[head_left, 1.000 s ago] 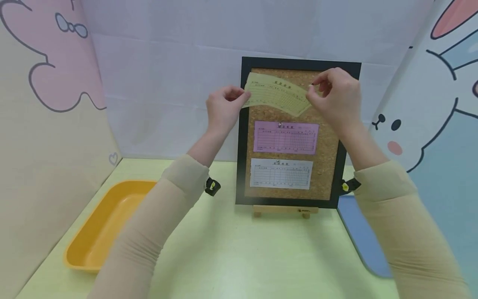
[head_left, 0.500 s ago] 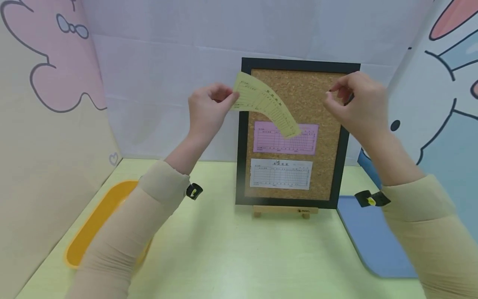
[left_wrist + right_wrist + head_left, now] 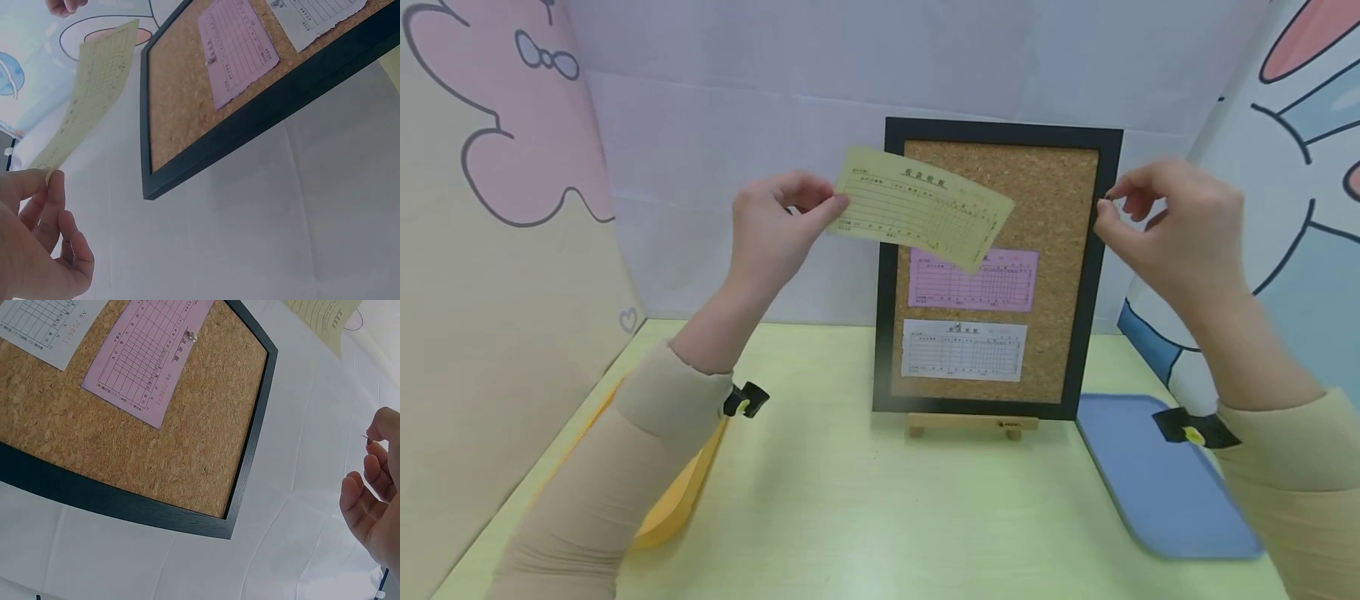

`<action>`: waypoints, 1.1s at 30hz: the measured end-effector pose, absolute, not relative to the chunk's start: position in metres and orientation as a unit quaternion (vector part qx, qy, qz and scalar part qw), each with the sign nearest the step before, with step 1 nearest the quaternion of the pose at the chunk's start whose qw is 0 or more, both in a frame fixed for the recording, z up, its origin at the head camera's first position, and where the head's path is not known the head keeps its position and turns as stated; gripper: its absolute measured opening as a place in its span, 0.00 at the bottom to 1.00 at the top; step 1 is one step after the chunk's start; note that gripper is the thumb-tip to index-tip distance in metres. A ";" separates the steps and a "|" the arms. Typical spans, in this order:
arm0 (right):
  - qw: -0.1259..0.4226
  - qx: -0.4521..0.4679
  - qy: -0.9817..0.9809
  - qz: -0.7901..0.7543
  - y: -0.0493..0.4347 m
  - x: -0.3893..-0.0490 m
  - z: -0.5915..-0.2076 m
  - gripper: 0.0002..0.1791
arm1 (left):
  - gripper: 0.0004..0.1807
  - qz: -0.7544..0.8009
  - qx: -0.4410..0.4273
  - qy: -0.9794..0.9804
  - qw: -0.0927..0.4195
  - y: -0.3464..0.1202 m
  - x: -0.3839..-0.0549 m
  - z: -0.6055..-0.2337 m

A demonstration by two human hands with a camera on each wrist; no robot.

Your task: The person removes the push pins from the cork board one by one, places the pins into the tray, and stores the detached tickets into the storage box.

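A yellow receipt slip (image 3: 925, 204) is pinched at its left end between the thumb and fingers of my left hand (image 3: 782, 221). Its free end sags to the right, in front of the framed corkboard (image 3: 1052, 275) and overlapping the pink slip (image 3: 973, 287) in the head view. My right hand (image 3: 1183, 225), beside the board's right edge, pinches a small pushpin (image 3: 367, 439) with its thin point sticking out. Pins hold the pink slip and, below it, a white slip (image 3: 962, 354) on the cork. The board's upper part shows bare cork.
The board leans on a small wooden easel (image 3: 973, 423). A blue tray (image 3: 1165, 475) lies on the pale green table (image 3: 865, 517) at the right. At the left, my sleeve partly covers a yellow tray (image 3: 681, 500). Printed cartoon panels (image 3: 520, 217) stand at the sides.
My right hand has let go of the yellow slip and moved right and lower. My left hand has drawn left with the slip, whose free end drooped, then swung up flatter.
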State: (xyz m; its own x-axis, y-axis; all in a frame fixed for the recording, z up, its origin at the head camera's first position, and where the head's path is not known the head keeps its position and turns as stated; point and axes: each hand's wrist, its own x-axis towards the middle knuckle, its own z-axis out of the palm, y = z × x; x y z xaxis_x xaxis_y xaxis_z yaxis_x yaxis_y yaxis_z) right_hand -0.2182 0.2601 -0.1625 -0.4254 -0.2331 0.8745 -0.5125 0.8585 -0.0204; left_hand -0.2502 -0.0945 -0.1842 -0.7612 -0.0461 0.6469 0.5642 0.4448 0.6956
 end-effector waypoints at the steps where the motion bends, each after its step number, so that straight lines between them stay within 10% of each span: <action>1: 0.488 0.223 -0.831 0.146 0.262 -0.216 -0.162 0.11 | 0.09 -0.500 -0.163 -0.794 0.305 -0.097 -0.248 -0.183; 33: 0.460 0.144 -0.866 0.133 0.320 -0.165 -0.203 0.15 | 0.14 -0.539 -0.051 -0.794 0.276 -0.192 -0.199 -0.196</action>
State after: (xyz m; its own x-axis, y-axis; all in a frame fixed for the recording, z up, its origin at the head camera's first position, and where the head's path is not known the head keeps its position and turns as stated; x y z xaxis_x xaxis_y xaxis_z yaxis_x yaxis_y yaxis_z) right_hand -0.1649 0.3199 -0.2027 -0.5359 -0.1276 0.8346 -0.3716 0.9233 -0.0975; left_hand -0.1988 -0.1922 -0.1956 -0.8421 -0.2174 0.4935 0.3779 0.4149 0.8277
